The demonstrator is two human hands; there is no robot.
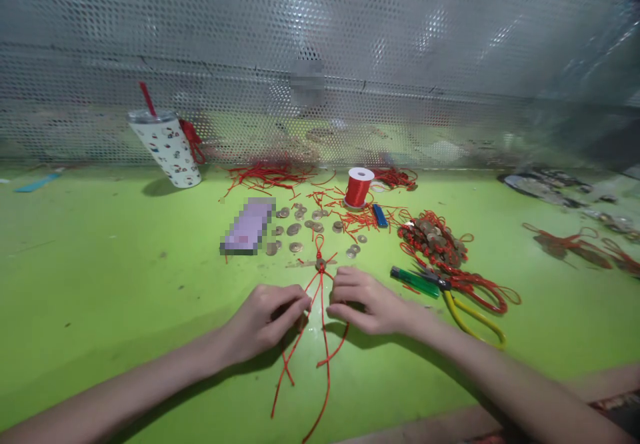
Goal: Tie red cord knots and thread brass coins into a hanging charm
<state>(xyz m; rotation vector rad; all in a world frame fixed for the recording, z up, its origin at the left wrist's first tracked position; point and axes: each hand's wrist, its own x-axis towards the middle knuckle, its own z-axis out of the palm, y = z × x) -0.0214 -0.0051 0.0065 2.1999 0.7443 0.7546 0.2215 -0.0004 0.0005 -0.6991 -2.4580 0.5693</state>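
Observation:
A brass-coloured coin (321, 265) with red cord (325, 347) knotted to it lies on the green table in front of me. A small loop of cord stands above the coin, and several loose strands trail below it towards me. My left hand (273, 317) is closed, thumb and forefinger pinched at a strand left of the knot. On the other side, my right hand (369, 302) has its fingers curled in, with a strand running under them and coming out below. The cord inside both grips is largely hidden.
Loose coins (296, 247) lie beyond my hands, by a blurred-out purple rectangular thing (249, 226). A red cord spool (357, 189), blue lighter (380, 216), green lighter (417, 283), yellow-handled scissors (470, 314) and pile of corded coins (434, 241) sit rightward. A patterned tumbler (170, 151) stands back left.

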